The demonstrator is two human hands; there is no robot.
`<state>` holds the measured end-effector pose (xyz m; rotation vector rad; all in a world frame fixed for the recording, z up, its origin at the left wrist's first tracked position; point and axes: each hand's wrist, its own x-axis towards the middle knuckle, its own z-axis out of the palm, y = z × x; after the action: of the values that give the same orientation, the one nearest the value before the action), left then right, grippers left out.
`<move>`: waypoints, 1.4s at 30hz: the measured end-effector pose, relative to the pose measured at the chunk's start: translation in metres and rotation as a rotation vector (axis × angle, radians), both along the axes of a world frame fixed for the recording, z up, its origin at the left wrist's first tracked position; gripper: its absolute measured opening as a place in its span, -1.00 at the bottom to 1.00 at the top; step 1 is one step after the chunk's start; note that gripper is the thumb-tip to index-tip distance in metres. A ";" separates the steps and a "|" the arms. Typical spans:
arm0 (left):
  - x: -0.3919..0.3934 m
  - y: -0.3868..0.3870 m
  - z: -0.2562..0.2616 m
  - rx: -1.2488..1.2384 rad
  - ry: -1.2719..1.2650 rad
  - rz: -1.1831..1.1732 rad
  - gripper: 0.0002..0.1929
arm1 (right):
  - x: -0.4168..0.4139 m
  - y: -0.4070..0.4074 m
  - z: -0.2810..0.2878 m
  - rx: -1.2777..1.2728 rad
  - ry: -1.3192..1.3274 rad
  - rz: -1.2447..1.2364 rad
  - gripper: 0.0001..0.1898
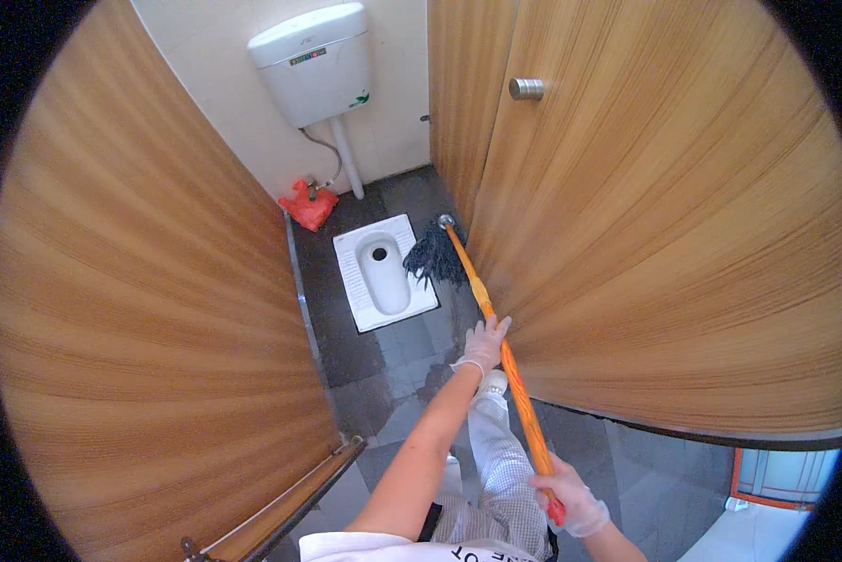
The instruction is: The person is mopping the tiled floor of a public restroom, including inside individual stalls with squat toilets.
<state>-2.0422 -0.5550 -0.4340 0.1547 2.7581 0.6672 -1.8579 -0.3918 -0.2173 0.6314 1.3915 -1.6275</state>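
Observation:
My left hand (484, 344), in a clear disposable glove, is closed around the middle of a mop's orange handle (521, 393). Lower down, my gloved right hand (568, 494) grips the same handle near its red end. The mop's dark string head (436, 256) lies on the floor against the right partition, and some strands overlap the right edge of a white squat toilet pan (381, 281). A metal collar (446, 221) joins the strings to the handle.
A white cistern (315, 67) hangs on the back wall, its flush pipe (346, 158) running down. Beside it a red plastic bag (310, 205) sits under the water valve. Wood-grain partitions (161, 281) flank the stall; a metal knob (526, 89) projects at right. The dark tiled floor (400, 365) looks wet.

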 end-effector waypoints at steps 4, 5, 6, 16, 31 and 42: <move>-0.032 -0.020 0.024 -0.117 0.162 -0.222 -0.43 | -0.061 -0.025 -0.060 0.257 0.365 0.259 -0.41; -0.038 -0.028 0.024 -0.173 0.195 -0.287 -0.47 | -0.074 -0.032 -0.087 0.335 0.553 0.362 -0.37; -0.042 -0.038 0.019 -0.184 0.195 -0.278 -0.47 | -0.088 -0.045 -0.086 0.323 0.559 0.369 -0.37; -0.080 -0.109 0.003 -0.453 0.449 -0.148 -0.81 | -0.160 -0.120 -0.110 0.888 0.691 1.104 -0.24; -0.066 -0.102 -0.017 -0.213 0.214 -0.155 -0.82 | -0.112 -0.078 -0.027 1.097 0.699 1.426 -0.25; -0.072 -0.113 -0.001 -0.145 0.224 0.017 -0.81 | -0.144 -0.074 0.000 1.029 0.887 1.468 -0.20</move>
<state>-2.1140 -0.6681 -0.4352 0.1843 3.0130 0.4771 -2.0017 -0.4662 -0.2177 -0.6902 2.3808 0.1704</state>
